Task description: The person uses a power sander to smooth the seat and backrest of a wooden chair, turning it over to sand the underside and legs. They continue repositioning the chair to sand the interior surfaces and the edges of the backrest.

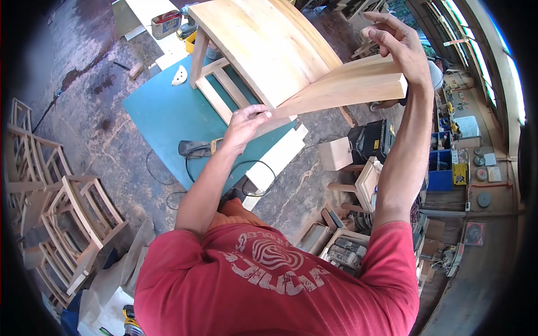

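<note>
A curved pale wooden board [347, 87] is held up in front of me, one end low at the centre, the other raised to the right. My left hand [245, 124] grips its lower end. My right hand [395, 42] clasps the top edge of its raised end, fingers partly spread over it. The board's lower end lies against a large pale wooden furniture piece [258, 42] with a curved top, which stands on a green mat [162, 112].
A yellow-black power tool [199, 147] with a cord lies on the mat. Stacked wooden chair frames [67, 213] fill the left. A black machine [372, 140], a wooden box [335, 154] and blue bins [443, 168] crowd the right. A tin can [166, 23] sits far back.
</note>
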Demonstrator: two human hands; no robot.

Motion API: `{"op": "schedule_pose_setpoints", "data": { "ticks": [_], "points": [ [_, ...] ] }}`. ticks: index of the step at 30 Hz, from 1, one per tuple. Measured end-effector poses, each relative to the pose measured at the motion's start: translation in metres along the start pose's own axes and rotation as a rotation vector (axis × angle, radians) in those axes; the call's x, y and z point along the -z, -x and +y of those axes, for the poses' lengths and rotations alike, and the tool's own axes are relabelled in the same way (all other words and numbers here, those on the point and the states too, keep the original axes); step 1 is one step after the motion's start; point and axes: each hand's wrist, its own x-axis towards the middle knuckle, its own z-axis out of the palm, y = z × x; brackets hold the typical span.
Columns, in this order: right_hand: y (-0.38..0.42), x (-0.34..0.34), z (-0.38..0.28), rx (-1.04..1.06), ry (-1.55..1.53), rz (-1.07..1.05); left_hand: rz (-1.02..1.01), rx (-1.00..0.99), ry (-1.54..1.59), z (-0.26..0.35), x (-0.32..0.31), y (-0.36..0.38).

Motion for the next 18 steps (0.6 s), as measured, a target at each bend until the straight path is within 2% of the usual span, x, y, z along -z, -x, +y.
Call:
{"op": "schedule_pose_setpoints", "data": {
  "ticks": [11, 18],
  "points": [
    [-0.001, -0.001, 0.001, 0.007, 0.018, 0.021, 0.287, -0.334, -0.188, -0.031, -0.017, -0.001],
    [-0.001, -0.001, 0.004, 0.023, -0.01, 0.016, 0.297, -0.352, -0.175, -0.024, -0.02, 0.007]
  ]
}}
